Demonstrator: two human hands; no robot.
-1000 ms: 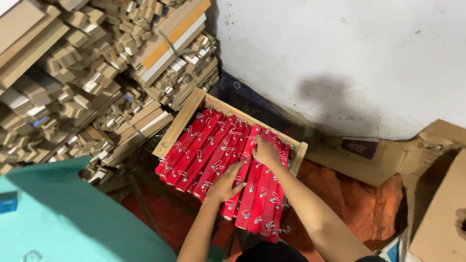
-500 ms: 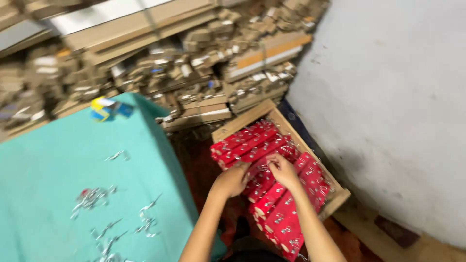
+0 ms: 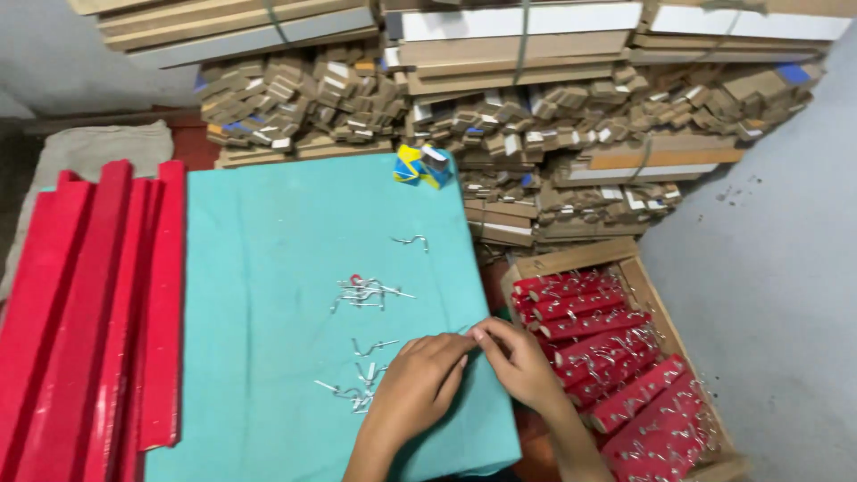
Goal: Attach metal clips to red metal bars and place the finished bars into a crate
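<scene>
My left hand [image 3: 412, 386] rests knuckles-up on the teal cloth [image 3: 277, 241] near its right edge, fingers curled. My right hand [image 3: 518, 357] meets it at the fingertips, and the two pinch something small between them that I cannot make out. Small bent metal wire hooks [image 3: 364, 290] lie scattered on the cloth just left of my hands, with more of these wire pieces [image 3: 357, 393] beside my left wrist. To the right, a wooden crate [image 3: 571, 257] holds red cardboard strips [image 3: 616, 366] with metal hooks attached.
Long red folded strips [image 3: 98, 303] lie stacked at the left. Bundled brown cardboard pieces [image 3: 500, 125] pile up along the back. A small yellow-and-blue box [image 3: 420, 166] sits at the cloth's far edge. A grey wall [image 3: 768, 312] stands at the right.
My view swung left from the crate to the teal cloth. Both hands left the red strips in the crate and now meet over the cloth's right edge.
</scene>
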